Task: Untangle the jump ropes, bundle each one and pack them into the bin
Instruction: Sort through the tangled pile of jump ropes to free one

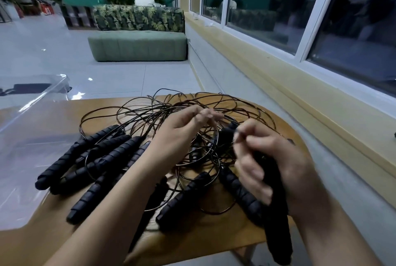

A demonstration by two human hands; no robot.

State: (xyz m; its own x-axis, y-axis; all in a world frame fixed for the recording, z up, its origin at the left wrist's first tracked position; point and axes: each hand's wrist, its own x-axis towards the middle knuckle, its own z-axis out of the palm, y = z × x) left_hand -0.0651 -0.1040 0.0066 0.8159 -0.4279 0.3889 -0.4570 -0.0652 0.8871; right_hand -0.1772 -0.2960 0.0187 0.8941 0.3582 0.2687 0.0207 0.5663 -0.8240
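Pinching a cord [215, 124] in the tangled jump ropes [150, 111], left hand [184, 128]; blurred right hand [274, 158], grip round a black handle [278, 225].

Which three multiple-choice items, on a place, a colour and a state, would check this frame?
1. Where is the bin?
A. left of the ropes
B. right of the ropes
C. on the bench

2. What colour are the handles?
A. red
B. black
C. white

3. How are the ropes?
A. bundled
B. packed in the bin
C. tangled on the table

Answers:
1 A, the clear bin is at the left, with the ropes to its right.
2 B, every handle in view is black.
3 C, they lie in one knotted heap on the wood.
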